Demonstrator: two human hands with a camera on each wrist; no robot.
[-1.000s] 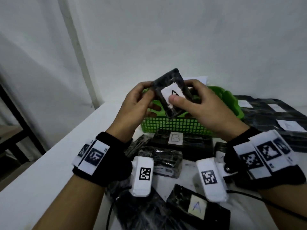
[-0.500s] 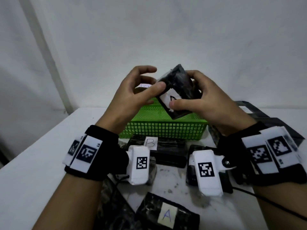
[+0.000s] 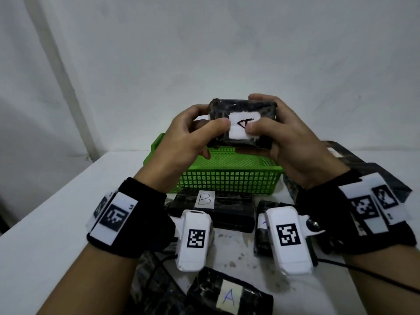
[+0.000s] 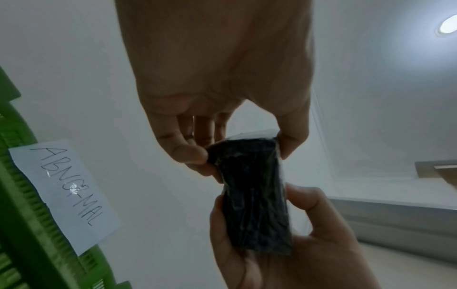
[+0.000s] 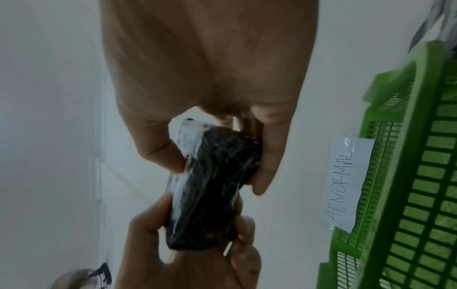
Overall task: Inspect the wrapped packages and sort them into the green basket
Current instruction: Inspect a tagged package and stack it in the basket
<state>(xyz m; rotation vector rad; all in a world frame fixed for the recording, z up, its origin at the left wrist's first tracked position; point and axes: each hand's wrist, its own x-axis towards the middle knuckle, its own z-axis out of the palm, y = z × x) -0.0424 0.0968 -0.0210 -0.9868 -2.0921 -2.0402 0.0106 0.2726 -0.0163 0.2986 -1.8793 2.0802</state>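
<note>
Both hands hold one black wrapped package level above the green basket, its white label with a black mark facing me. My left hand grips its left end, thumb on the front. My right hand grips the right end, thumb on the label. The left wrist view shows the package edge-on between the two hands. In the right wrist view the package looks wrinkled and glossy. A paper sign reading ABNORMAL is taped to the basket.
Black wrapped packages lie on the white table in front of the basket: one labelled B, one labelled A, another under my right wrist. A pile of dark packages sits at the right. A wall stands close behind.
The package has turned from a tilted, corner-up pose to level with its label facing me. My left hand's fingers, spread before, now curl round its left end.
</note>
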